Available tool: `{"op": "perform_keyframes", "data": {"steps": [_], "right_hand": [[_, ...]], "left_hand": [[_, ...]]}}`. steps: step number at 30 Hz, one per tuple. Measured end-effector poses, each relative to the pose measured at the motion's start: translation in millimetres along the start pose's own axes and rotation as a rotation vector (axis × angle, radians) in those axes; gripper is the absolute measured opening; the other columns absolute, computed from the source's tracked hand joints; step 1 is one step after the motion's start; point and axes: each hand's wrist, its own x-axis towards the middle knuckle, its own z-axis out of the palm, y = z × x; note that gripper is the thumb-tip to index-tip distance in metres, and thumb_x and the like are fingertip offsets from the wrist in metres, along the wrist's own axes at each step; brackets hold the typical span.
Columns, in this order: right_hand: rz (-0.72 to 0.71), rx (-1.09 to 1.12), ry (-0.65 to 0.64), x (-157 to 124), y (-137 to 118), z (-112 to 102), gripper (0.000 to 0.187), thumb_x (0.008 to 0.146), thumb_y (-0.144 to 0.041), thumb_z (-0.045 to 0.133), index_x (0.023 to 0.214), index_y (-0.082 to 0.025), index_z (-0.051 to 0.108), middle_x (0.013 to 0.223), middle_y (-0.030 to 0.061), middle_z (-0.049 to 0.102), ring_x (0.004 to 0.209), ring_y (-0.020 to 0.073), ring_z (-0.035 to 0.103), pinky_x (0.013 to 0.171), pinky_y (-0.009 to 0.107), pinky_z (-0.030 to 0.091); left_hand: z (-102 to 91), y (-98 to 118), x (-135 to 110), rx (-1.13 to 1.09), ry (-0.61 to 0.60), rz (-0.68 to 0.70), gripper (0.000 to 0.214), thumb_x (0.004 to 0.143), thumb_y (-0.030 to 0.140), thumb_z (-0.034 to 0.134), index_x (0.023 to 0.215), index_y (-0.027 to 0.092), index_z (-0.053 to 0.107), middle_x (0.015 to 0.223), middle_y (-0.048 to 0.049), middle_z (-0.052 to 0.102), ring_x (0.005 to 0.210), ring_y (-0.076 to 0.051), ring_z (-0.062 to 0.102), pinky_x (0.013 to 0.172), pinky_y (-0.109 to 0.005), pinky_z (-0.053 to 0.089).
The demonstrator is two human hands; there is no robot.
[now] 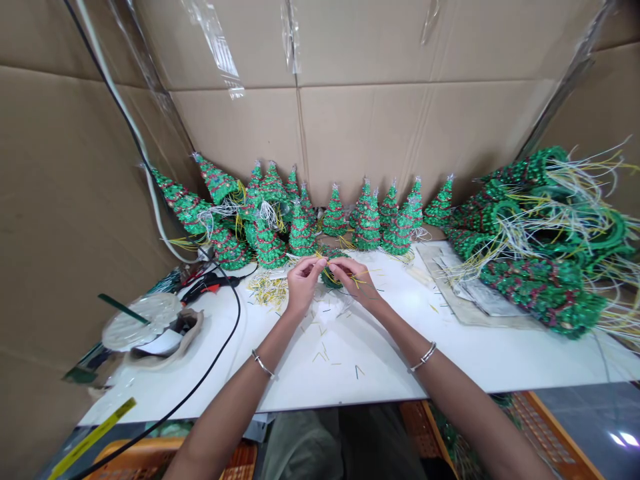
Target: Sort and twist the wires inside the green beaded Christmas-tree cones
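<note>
- Your left hand (304, 285) and right hand (351, 280) meet near the far edge of the white table (400, 353).
- Both grips are narrow. Your fingertips pinch close together and seem to hold thin yellow wires (353, 279), but your hands hide just how.
- Those wires stick out of a small green tree (330, 279), which sits between your hands and is partly hidden.
- The tree looks light and a bit stiff. The wires look thin and bendy, so they may slip. Its fat green body looks like the best place to hold.
- Cut wire bits (267, 291) lie left of your left hand.
- A glue gun (205, 287) lies farther left.
- Green trees (335, 215) stand in a row on the far side.
- Green coils (545, 227) lie in a big heap on the right.
</note>
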Motion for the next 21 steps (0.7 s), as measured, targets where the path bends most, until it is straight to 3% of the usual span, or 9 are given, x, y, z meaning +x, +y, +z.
{"op": "perform_keyframes", "data": {"steps": [11,21], "right_hand": [[-0.011,-0.063,0.018,-0.1,-5.0,-0.2,0.029,0.090,-0.042,0.049,0.087,-0.020,0.069,0.073,0.0036,0.063,0.070,0.0163,0.055,0.064,0.027,0.044],[-0.121,-0.183,-0.001,1.9,-1.8,0.3,0.030,0.094,-0.038,0.044,0.085,-0.021,0.067,0.080,0.0041,0.067,0.072,0.0162,0.057,0.069,0.027,0.043]], "left_hand": [[5.4,-2.9,-3.2,-0.181,0.045,-0.195,0.028,0.067,0.041,0.077,0.081,0.016,0.073,0.059,0.0030,0.054,0.048,-0.005,0.035,0.045,-0.020,0.027],[13.5,-6.6,-3.8,-0.355,0.113,-0.344,0.031,0.058,0.038,0.081,0.076,0.015,0.070,0.065,0.0025,0.058,0.044,-0.002,0.033,0.039,-0.018,0.022]]}}
